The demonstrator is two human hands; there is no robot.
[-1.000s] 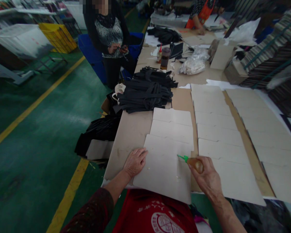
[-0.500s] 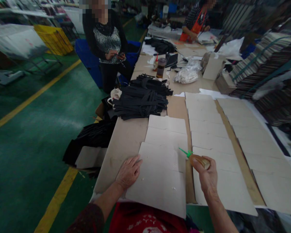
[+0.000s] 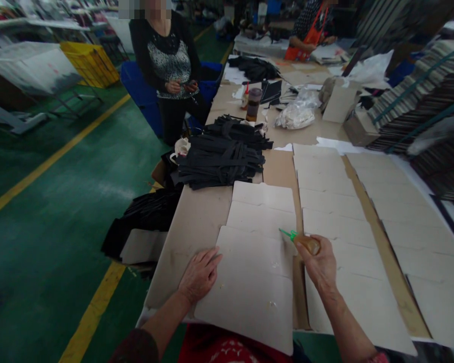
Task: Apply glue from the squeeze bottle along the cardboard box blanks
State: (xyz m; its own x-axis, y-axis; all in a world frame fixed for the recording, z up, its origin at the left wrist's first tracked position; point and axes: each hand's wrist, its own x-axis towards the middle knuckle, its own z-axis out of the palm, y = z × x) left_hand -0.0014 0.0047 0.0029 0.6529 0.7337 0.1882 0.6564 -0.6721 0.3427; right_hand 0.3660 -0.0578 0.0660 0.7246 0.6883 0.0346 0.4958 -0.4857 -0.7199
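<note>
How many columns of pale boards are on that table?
3: the left column between the left hand and right hand, the middle column beside it, and the right column, cut off by the picture's edge. More may lie out of view.

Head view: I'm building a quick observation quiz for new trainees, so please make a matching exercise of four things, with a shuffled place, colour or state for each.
Column one:
1. Bottle
2. Left hand
3. Bundled strips
4. Far co-worker's apron

Column two:
A. Orange
B. At the left edge of the nearest pale board
C. Held in the right hand
D. Black

Pairs: 1-C, 2-B, 3-D, 4-A.
</note>
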